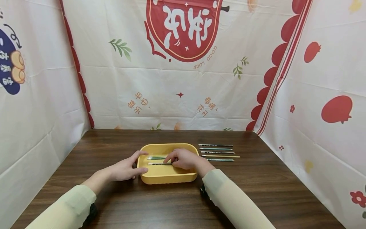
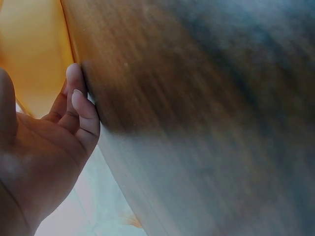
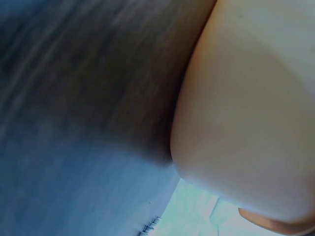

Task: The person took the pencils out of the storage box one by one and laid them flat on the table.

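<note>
A yellow plastic tray (image 1: 158, 172) sits on the wooden table. My left hand (image 1: 121, 169) grips its left end, thumb over the front of the rim and index finger farther back. In the left wrist view, curled fingers (image 2: 87, 118) lie against the outside of the tray's wall (image 2: 34, 54). Reaching over the tray's right side, my right hand (image 1: 186, 158) pinches a black patterned pencil (image 1: 155, 163) low over the tray floor. Its right part is hidden behind the fingers. Green pencils (image 1: 154, 157) lie just behind it, partly covered by the same hand.
Right of the tray, several pencils lie side by side on the table (image 1: 246, 181), among them a black pencil (image 1: 215, 145), a blue pencil (image 1: 215, 149) and a yellow pencil (image 1: 224, 156). Printed cloth (image 1: 177, 79) encloses the table at the back and both sides.
</note>
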`<state>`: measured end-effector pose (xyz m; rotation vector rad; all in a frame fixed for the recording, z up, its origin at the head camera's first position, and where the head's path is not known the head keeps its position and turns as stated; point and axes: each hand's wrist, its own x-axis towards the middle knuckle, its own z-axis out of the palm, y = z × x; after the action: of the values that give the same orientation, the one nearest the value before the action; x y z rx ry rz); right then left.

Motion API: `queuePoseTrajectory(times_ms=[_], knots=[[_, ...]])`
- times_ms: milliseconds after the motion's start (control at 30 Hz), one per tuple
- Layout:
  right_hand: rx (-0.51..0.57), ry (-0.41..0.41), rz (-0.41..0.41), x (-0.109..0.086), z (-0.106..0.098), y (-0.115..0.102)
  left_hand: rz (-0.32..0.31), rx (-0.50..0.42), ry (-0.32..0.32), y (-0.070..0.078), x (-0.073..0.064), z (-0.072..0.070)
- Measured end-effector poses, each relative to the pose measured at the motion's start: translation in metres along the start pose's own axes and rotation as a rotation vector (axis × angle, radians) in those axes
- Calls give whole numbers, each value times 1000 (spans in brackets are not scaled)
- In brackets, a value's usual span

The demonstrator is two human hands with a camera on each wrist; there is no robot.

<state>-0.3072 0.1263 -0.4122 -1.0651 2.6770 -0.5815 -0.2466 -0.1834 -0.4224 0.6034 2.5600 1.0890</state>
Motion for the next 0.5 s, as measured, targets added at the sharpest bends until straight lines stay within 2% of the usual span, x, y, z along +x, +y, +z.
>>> queuePoseTrajectory(times_ms=[500], knots=[[-26,-5,-28,3,-1,0,7,-6,-9,-3,2,-2]])
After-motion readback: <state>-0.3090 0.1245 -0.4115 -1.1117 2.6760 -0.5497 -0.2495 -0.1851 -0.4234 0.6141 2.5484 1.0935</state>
